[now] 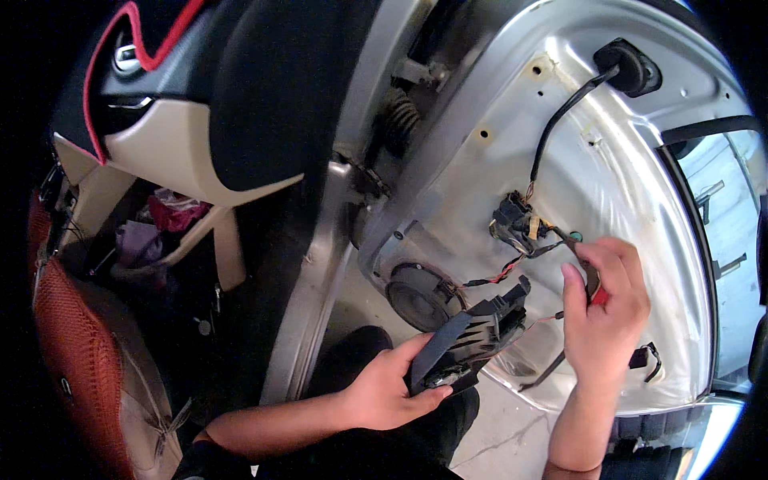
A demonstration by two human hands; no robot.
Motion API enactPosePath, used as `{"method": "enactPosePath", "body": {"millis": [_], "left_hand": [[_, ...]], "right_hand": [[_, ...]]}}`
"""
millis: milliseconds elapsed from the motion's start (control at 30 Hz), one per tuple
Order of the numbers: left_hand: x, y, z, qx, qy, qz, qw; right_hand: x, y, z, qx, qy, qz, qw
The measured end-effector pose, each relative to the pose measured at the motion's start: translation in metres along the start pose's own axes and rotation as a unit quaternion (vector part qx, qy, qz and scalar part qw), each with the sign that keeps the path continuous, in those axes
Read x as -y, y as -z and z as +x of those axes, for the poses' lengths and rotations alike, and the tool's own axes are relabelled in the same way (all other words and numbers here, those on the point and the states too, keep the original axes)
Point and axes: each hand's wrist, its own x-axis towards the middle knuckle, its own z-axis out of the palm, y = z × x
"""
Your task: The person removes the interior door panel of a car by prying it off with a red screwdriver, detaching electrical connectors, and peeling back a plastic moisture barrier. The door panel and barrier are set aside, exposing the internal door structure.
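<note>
In the head view, the left hand grasps a black plastic housing by its lower left end. The thumb lies along the near edge and the fingers go round the far side, so the grip is open only as far as the part is thick. The right hand pinches a dark slender piece between thumb and curled fingers; a bit of red shows inside the grip. The hand hides much of this piece, and I cannot tell what it is.

The housing is in front of the open silver door, just below and to the right of the round black speaker. Its long axis slants from the held end at lower left to the free end at upper right, which points toward the door. Ribs or slots show on the side turned to the right.

The slender piece runs from the right hand up and left, its far end near a cluster of black connectors hanging against the door. A black cable goes up from that cluster, and red and black wires run between it and the speaker. Another dark cable trails below the right hand.
</note>
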Motion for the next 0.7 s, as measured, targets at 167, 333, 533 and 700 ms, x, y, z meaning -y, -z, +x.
{"method": "enactPosePath", "body": {"millis": [167, 333, 533, 700], "left_hand": [[0.011, -0.01, 0.015, 0.02, -0.055, -0.049, 0.997], [0.024, -0.011, 0.021, 0.012, -0.028, -0.077, 0.997], [0.026, -0.009, 0.024, 0.014, -0.028, -0.089, 0.996], [0.028, -0.012, 0.025, 0.01, -0.027, -0.117, 0.993]], "right_hand": [[-0.002, 0.002, 0.03, 0.118, 0.027, -0.092, 0.988], [-0.001, 0.001, 0.042, 0.185, 0.114, -0.169, 0.962], [0.002, 0.005, 0.048, 0.258, 0.155, -0.248, 0.921], [0.0, 0.006, 0.054, 0.302, 0.188, -0.277, 0.893]]}}
